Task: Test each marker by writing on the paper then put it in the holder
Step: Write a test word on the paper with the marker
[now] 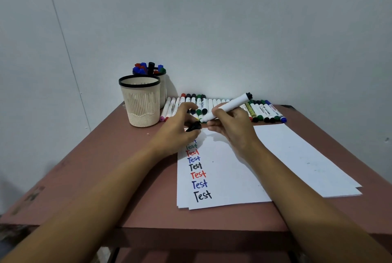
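Note:
My right hand (231, 127) grips a white marker (227, 107) with a black end, its tip pointing down-left toward my left hand. My left hand (180, 127) pinches the marker's black cap (194, 126) just below that tip, over the top of the paper (222, 178). The sheet carries a column of "Test" words in black, blue, red and green. A cream mesh holder (141, 101) with a black rim stands at the back left. A row of markers (261, 111) lies along the wall behind my hands.
A second holder (162, 86), packed with several capped markers, stands behind the cream one. More white sheets (307, 156) lie to the right of the written one. The brown table (127, 178) ends at a front edge near my forearms. A grey wall closes the back.

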A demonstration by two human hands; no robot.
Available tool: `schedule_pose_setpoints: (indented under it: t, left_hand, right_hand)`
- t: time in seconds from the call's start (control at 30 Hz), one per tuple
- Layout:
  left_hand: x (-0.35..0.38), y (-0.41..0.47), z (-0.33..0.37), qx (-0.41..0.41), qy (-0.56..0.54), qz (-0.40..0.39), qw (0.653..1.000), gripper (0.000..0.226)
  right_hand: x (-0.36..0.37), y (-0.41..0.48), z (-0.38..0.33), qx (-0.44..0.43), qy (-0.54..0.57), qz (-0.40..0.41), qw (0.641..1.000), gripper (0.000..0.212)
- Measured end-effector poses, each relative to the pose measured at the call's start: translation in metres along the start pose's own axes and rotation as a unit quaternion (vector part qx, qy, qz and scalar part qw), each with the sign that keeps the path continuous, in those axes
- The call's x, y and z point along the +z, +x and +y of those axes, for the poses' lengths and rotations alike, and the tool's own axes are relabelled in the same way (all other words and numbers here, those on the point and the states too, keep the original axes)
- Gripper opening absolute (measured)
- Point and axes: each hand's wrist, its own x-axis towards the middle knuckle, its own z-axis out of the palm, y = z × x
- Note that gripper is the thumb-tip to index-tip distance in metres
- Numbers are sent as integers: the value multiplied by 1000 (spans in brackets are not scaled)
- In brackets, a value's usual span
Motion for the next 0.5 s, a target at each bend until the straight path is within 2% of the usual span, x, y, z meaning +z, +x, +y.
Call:
schedule_pose_setpoints:
  t: [0.17, 0.33, 0.5]
  left_hand:
    - [0, -2, 3, 12, 4, -1, 1000, 48]
    - [-1, -5, 7, 29, 23, 17, 999, 49]
    - [-6, -6, 9, 11, 8, 57, 998, 31]
  right_hand:
    - [-1, -1, 2, 9, -12, -12, 1000, 11]
    - [-4, -2, 5, 6, -106, -26, 994, 16]
    - [-7, -1, 3, 42, -25, -12, 999, 23]
